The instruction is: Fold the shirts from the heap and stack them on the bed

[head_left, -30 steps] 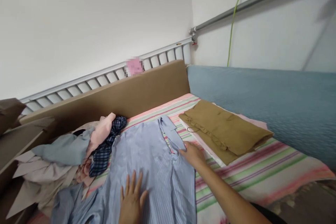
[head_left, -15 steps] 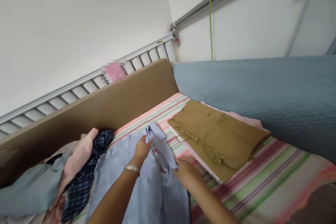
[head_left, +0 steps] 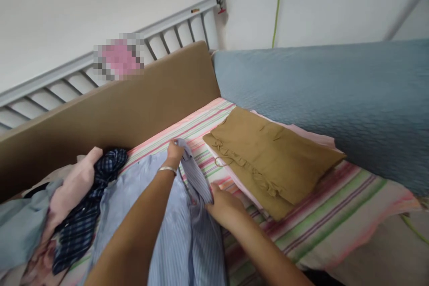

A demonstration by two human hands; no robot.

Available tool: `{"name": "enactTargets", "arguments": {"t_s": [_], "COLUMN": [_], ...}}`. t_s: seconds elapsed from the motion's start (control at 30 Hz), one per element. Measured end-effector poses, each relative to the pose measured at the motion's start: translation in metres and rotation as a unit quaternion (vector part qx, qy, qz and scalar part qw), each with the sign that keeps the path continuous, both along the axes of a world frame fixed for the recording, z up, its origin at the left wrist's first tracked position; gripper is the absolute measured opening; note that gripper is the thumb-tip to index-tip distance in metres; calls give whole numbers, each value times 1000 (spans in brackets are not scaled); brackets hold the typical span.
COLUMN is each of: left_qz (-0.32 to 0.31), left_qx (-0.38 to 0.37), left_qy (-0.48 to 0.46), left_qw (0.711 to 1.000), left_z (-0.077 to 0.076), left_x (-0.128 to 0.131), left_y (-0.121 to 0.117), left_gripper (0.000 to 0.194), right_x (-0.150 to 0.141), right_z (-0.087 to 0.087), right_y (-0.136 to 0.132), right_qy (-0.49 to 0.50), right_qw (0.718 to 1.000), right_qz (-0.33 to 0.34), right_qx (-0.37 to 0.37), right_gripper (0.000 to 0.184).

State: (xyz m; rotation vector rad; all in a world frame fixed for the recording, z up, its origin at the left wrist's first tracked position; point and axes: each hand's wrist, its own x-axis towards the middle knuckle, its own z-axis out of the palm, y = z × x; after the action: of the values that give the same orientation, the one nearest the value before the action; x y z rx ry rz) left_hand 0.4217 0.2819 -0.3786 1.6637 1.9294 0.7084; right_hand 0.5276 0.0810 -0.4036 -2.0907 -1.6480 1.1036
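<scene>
A light blue striped shirt lies spread on the bed in front of me. My left hand, with a silver bracelet at the wrist, pinches the far end of a narrow folded part that looks like a sleeve. Lower down on the same part, my right hand grips its right edge between thumb and fingers. My forearms hide some of the shirt. Just right of my hands, folded mustard-brown clothing with a gathered drawstring rests on pale pink cloth.
At the left is a heap with a dark plaid garment, a pink garment and a grey-blue one. A striped sheet covers the bed. A brown padded board and blue padded side border it; a radiator stands behind.
The view has tilted down and shifted. My left hand has moved toward the far end of the sleeve-like part, whose end is now folded over at my fingers. My right hand still grips its edge.
</scene>
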Motion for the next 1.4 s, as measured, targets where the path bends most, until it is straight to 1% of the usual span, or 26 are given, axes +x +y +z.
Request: {"name": "enactTargets", "arguments": {"t_s": [0.07,0.17,0.2,0.27,0.33,0.37,0.43,0.5,0.53,0.6,0.67,0.77,0.83,0.9,0.93,1.0,1.07,1.13,1.2,1.3,1.4], "left_qz": [-12,-28,-34,-46,-57,-60,-56,-42,-32,-8,17,60,99,137,153,176,191,190,188,181,177], "left_qx": [20,57,69,93,118,131,153,161,163,169,182,190,181,169,162,147,135,133,141,155,173], "left_qy": [-77,-169,-208,-302,-385,-408,-414,-409,-406,-403,-399,-393,-394,-394,-392,-387,-384,-383,-382,-382,-378], "left_qw": [997,983,975,948,913,901,896,897,899,900,899,898,896,893,893,893,893,894,894,893,892], "left_z": [26,72,87,112,129,134,140,139,137,131,122,100,80,59,49,33,25,25,29,41,54], "left_x": [-14,-35,-42,-56,-70,-77,-92,-110,-119,-141,-166,-208,-235,-257,-266,-279,-285,-285,-284,-281,-282], "left_y": [-7,-28,-37,-56,-74,-82,-95,-103,-106,-108,-111,-118,-127,-138,-143,-152,-158,-159,-157,-150,-146], "left_gripper": [53,53,53,53,54,55,55,55,55,56,58,59,57,50,46,41,40,41,43,49,52], "right_x": [-1,-1,-1,-2,-6,-9,-18,-30,-38,-53,-70,-93,-104,-111,-112,-111,-108,-104,-101,-99,-96], "right_z": [0,-3,-4,-6,-5,-3,3,10,13,20,26,31,30,27,25,23,23,22,20,21,29], "right_y": [-3,-6,-7,-9,-14,-18,-29,-44,-52,-70,-86,-105,-112,-115,-116,-115,-114,-112,-110,-108,-110], "right_qy": [19,49,64,101,124,124,94,26,-12,-77,-108,-136,-146,-153,-155,-157,-164,-186,-208,-212,-216], "right_qw": [1000,998,997,993,989,988,988,987,984,976,968,956,943,934,932,935,938,939,937,934,931], "right_qz": [13,29,35,50,64,73,107,144,159,177,190,230,275,303,304,283,253,239,251,279,287], "right_qx": [-2,11,18,31,44,49,58,67,75,100,122,124,116,113,120,142,168,162,125,74,70], "right_gripper": [62,73,75,78,76,70,50,27,22,20,21,30,37,39,38,34,30,29,32,35,34]}}
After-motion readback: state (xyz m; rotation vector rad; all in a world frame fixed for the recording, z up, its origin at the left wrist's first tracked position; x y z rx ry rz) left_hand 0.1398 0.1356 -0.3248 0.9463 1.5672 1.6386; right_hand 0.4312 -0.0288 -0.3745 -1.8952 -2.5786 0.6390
